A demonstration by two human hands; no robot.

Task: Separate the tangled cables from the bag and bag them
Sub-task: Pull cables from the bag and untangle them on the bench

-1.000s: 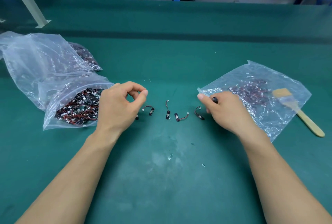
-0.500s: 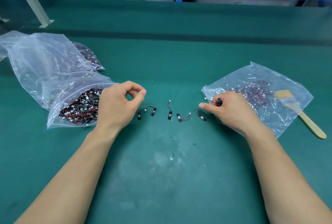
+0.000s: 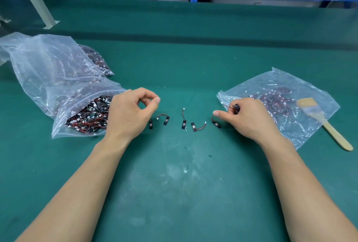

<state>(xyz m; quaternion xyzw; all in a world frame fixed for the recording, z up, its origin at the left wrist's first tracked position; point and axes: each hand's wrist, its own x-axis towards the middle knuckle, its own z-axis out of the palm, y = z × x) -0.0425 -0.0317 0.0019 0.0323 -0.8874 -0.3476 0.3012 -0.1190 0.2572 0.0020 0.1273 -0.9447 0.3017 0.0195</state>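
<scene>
Hands apart: left hand (image 3: 129, 115) curled, seemingly empty, beside the large clear plastic bag (image 3: 48, 71) of tangled red-and-black cables (image 3: 87, 120); right hand (image 3: 249, 119) pinches one freed cable (image 3: 236, 106) at the flatter clear bag (image 3: 302, 88), likely its destination; separated cables (image 3: 183, 123) lie between on the green desk (image 3: 184, 193).

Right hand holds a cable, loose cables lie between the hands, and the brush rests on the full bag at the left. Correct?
No. The head view shows the brush resting on the flatter right bag, not the full left bag. The rest holds: the right hand holds a cable, loose cables lie between the hands.
</scene>
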